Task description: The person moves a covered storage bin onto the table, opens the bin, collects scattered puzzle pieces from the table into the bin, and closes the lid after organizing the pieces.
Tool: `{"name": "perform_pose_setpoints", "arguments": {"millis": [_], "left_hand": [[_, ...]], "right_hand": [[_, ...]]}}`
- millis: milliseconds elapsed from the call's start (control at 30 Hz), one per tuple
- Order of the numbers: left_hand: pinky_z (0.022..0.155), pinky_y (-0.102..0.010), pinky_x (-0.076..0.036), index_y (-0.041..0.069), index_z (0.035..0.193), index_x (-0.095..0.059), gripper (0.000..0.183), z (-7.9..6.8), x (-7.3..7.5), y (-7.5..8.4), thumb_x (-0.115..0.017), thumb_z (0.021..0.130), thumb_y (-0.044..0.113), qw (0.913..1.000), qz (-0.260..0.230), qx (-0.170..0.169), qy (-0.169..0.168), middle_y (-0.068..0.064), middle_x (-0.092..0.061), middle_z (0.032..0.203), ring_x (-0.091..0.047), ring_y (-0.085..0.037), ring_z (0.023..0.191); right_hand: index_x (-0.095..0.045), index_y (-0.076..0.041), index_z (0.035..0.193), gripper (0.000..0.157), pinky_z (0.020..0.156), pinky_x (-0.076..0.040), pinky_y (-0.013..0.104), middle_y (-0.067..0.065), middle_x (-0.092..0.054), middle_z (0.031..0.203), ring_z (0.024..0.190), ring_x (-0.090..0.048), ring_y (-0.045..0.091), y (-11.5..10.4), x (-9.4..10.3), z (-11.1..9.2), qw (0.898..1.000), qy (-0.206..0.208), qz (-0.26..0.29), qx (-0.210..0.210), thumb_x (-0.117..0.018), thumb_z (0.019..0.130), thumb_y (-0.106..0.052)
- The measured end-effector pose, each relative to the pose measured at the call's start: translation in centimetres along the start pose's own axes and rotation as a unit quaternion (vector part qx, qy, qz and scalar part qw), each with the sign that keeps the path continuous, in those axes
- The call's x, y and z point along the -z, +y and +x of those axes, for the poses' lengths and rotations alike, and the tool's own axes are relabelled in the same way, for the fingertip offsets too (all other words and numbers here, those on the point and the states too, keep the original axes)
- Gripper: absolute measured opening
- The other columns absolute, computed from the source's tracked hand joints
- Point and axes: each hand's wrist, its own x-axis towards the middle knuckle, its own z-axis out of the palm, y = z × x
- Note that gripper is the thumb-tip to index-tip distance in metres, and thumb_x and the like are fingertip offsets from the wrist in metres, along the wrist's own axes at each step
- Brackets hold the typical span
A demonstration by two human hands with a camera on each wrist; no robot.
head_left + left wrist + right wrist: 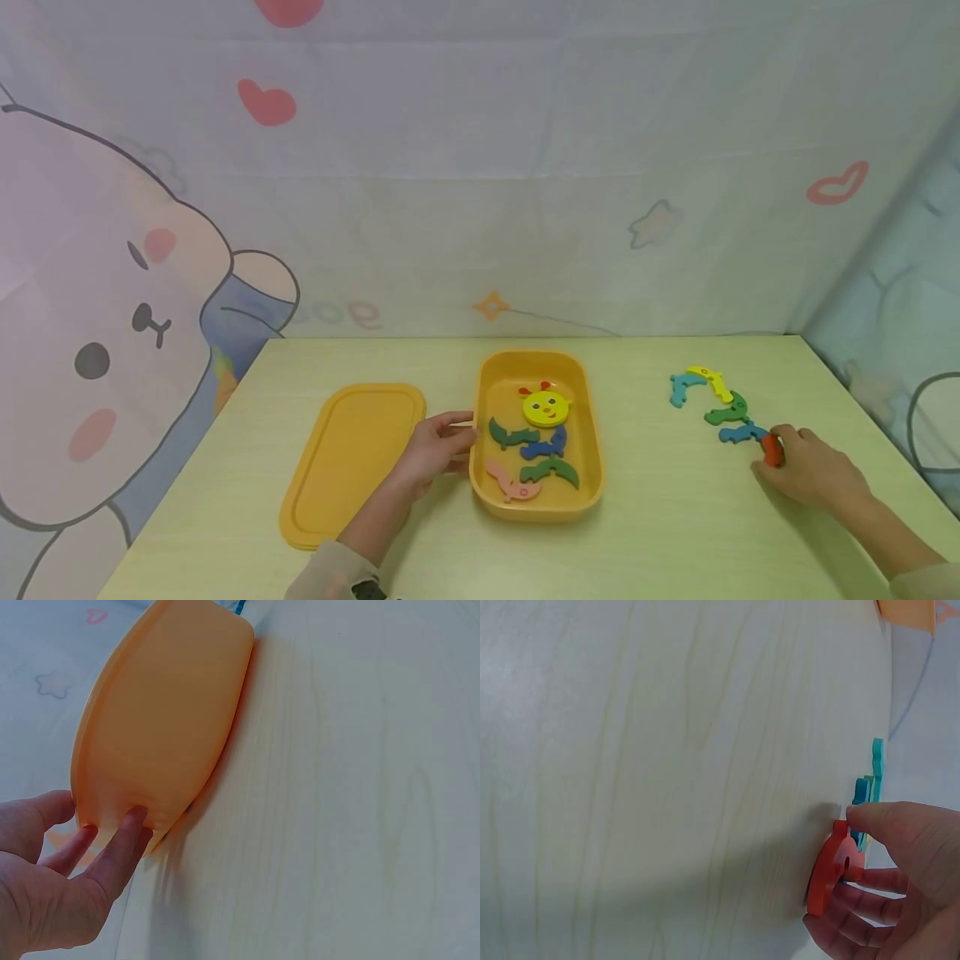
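Note:
At the table's right side my right hand [813, 471] pinches a red curved puzzle piece [829, 870] between thumb and fingers, close over the tabletop. The red piece meets the end of a blue puzzle piece [744, 432]. Beyond it, a green piece [731, 410], a yellow piece [711, 382] and a light blue piece [681, 388] form a winding row. My left hand [435, 450] touches the left outer wall of a yellow plastic box [597, 454], fingers spread and fairly straight. Inside lie a yellow smiling head piece [546, 410], a pink piece [517, 488], and several green and blue pieces.
A flat yellow lid [348, 458] lies on the table left of the box, partly behind the left forearm. The pale wooden table [645, 533] ends at a printed cloth backdrop [480, 208], which also hangs along the sides.

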Motion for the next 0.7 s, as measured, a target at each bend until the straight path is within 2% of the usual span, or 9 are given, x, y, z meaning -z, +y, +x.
{"name": "perform_pose_setpoints", "arguments": {"millis": [333, 533, 700], "left_hand": [[0.070, -0.038, -0.056, -0.001, 0.131, -0.047, 0.045, 0.22, 0.07, -0.28, -0.058, 0.091, 0.016, 1.0000, 0.000, -0.001, -0.001, -0.025, -0.056, 0.118, -0.064, -0.027, 0.093], [0.071, -0.038, -0.056, -0.001, 0.131, -0.047, 0.045, 0.07, 0.05, -0.13, -0.058, 0.090, 0.016, 1.0000, -0.002, -0.003, -0.003, -0.025, -0.056, 0.118, -0.064, -0.028, 0.093], [0.071, -0.037, -0.056, 0.000, 0.131, -0.047, 0.045, 0.11, 0.00, -0.12, -0.058, 0.090, 0.015, 1.0000, -0.002, -0.002, -0.001, -0.025, -0.056, 0.118, -0.065, -0.029, 0.093]], "right_hand": [[-0.041, 0.014, 0.117, 0.055, 0.048, -0.034, 0.030, 0.012, -0.052, 0.078, 0.060, -0.045, 0.020, -0.68, 0.31, -0.18, 1.000, -0.009, 0.010, -0.001, -0.059, 0.080, -0.023], [-0.042, 0.010, 0.116, 0.048, 0.048, -0.034, 0.031, 0.012, -0.052, 0.078, 0.060, -0.045, 0.020, -0.71, 0.27, -0.15, 1.000, -0.015, 0.018, 0.001, -0.056, 0.079, -0.017], [-0.045, 0.006, 0.113, 0.042, 0.048, -0.033, 0.030, 0.011, -0.053, 0.077, 0.059, -0.043, 0.019, -0.64, -0.07, -0.06, 1.000, -0.005, 0.012, 0.009, -0.055, 0.077, -0.014]]}}
